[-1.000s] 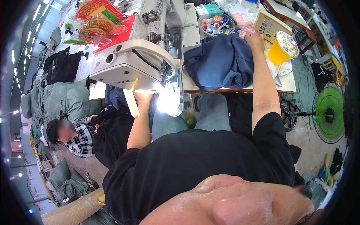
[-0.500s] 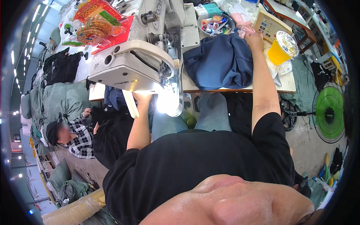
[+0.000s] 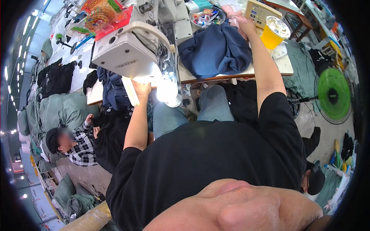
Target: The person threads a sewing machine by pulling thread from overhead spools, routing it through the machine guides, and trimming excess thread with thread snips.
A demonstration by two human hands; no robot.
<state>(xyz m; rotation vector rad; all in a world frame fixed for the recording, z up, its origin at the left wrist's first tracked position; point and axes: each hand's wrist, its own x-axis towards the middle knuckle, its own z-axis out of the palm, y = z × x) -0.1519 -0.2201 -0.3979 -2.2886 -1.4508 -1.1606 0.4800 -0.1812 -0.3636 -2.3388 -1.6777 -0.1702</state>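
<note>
While the person sits at a sewing machine (image 3: 127, 54), the right arm stretches forward along the right side of the navy fabric (image 3: 214, 50), and the right hand (image 3: 248, 27) rests against a pink cloth (image 3: 235, 18) beyond it. The fingers are bent over that cloth, but whether they pinch it or only lie on it cannot be told. The navy fabric sits in a loose, folded heap on the tabletop (image 3: 284, 66), right of the machine head and near the front edge. The left hand (image 3: 142, 88) is under the machine head, beside a pale lever (image 3: 130, 91) and the glaring lamp (image 3: 167, 86); its fingers are hidden, so its grip cannot be told. More navy cloth (image 3: 111, 92) hangs over the table edge to the left of that hand. Just beside the right hand stands a cream control box (image 3: 260, 14), with a cup of yellow drink (image 3: 272, 38) to its right. A round basket (image 3: 224, 18) of small items lies left of the pink cloth. At far left, a co-worker in a checked shirt (image 3: 83, 150) handles black cloth (image 3: 111, 142); a green fan (image 3: 333, 92) stands at right.
</note>
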